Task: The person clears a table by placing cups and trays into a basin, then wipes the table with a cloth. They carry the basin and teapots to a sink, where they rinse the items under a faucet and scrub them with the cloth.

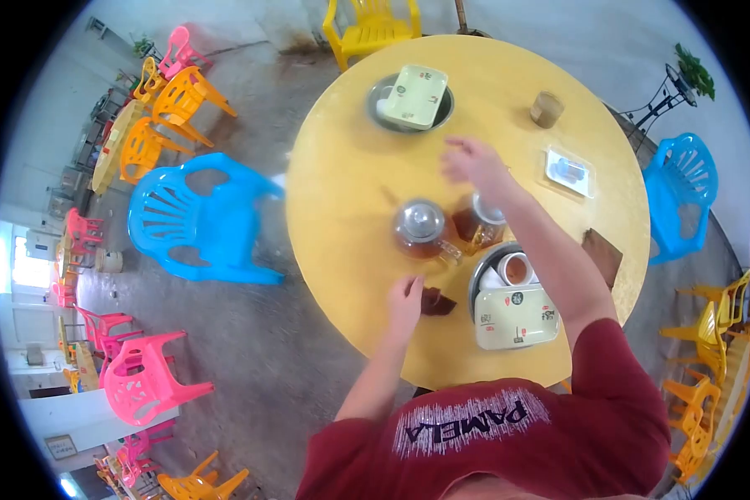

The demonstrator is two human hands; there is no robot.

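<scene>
On the round yellow table (342, 167), my left hand (405, 302) is closed beside a dark red-brown cloth (436, 302); its fingertips touch or nearly touch the cloth. Above the table, my right hand (473, 167) is blurred, with its fingers partly apart and nothing visible in it. Below it stand two glass teapots of brown tea, the left one (421, 225) with its handle toward me and the right one (479, 218) partly behind my forearm. Near me a metal basin holds a pale green tray (517, 318) and a white cup of tea (515, 269).
A second metal basin (379, 104) with a pale green tray (417, 97) stands at the far side. Further right are a glass (546, 109), a packet on a white tray (568, 172) and a brown board (602, 257). Blue chairs (193, 218) flank the table.
</scene>
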